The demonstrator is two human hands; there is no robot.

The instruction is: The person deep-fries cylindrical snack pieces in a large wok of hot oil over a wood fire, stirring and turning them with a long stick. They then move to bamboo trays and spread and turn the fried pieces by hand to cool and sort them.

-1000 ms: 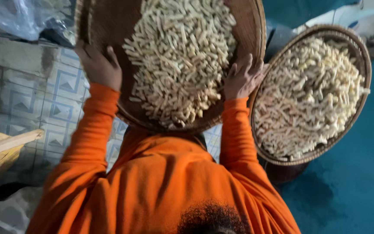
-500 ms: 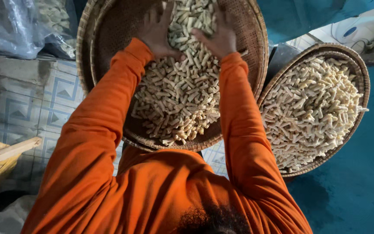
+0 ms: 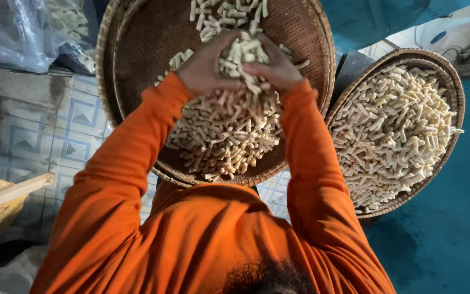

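Both hands are in the heap: the left hand and the right hand are cupped close together, fingers curled around a shared scoop of pale short sticks, with some pieces spilling off between them. That scoop sits above the middle of the woven round tray, and the main heap lies just below the wrists, toward the tray's near rim. A thinner scatter lies beyond the fingertips, and bare weave shows to the left of the left hand.

By the look of it, this is the gathering-and-turning step: lifting a handful from the pile so that it can be spread. The next move would call for parting the hands gently over the bare weave, keeping low so that nothing bounces over the rim.

Out to the right of the right forearm, well apart from the hands, a second woven tray holds its own even layer of the same sticks. So, two trays, two hands at work, and pieces far too many to count. To the left of the left arm are a patterned tiled ledge, a clear plastic bag above it and a wooden plank lower down. Beyond the second tray, a blue floor.
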